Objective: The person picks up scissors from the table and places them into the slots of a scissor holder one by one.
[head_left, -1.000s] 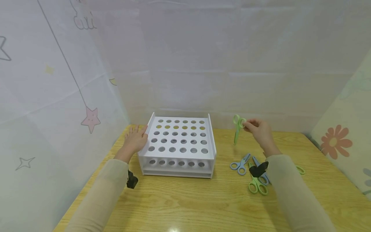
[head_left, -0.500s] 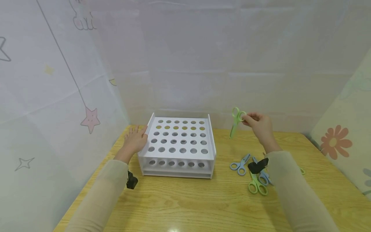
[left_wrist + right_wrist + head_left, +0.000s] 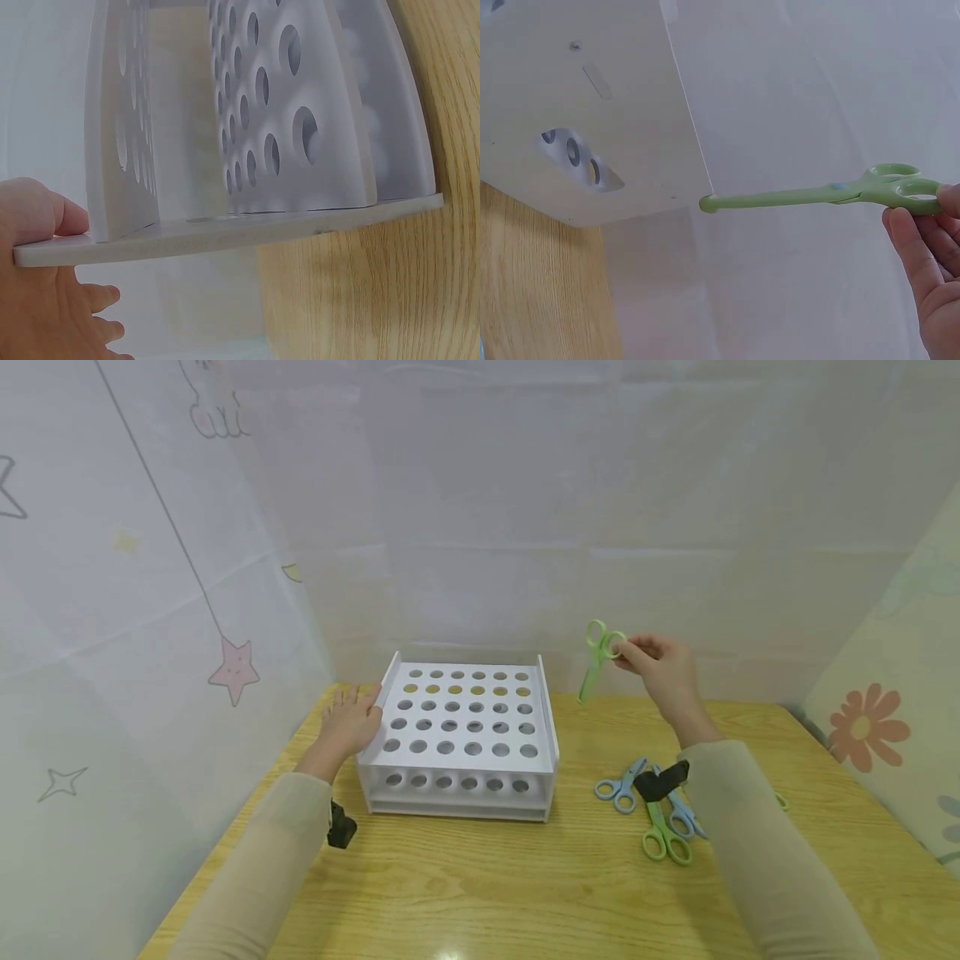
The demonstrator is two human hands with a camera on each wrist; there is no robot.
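A white rack [image 3: 459,758] with rows of round holes in its top stands on the wooden table. At its left side panel [image 3: 187,238], my left hand [image 3: 349,722] has the thumb over the panel's edge and the fingers along the outside. My right hand [image 3: 663,672] pinches a pair of green scissors [image 3: 597,653] by one handle loop. These scissors hang in the air to the right of the rack, blades downward and together. In the right wrist view the fingertips [image 3: 904,225] meet at the loop, and the rounded blade tip appears in front of the rack's side wall.
Blue scissors [image 3: 622,787] lie on the wooden table [image 3: 465,885] right of the rack. Green scissors [image 3: 666,839] and another blue pair [image 3: 682,817] lie beneath the right wrist. A green loop [image 3: 782,802] peeks out beyond the right sleeve. A pale cloth backdrop [image 3: 480,527] rises behind.
My right hand has lifted the green scissors higher and carried them left, closer to the rack. The left hand and the rack have stayed where they were.
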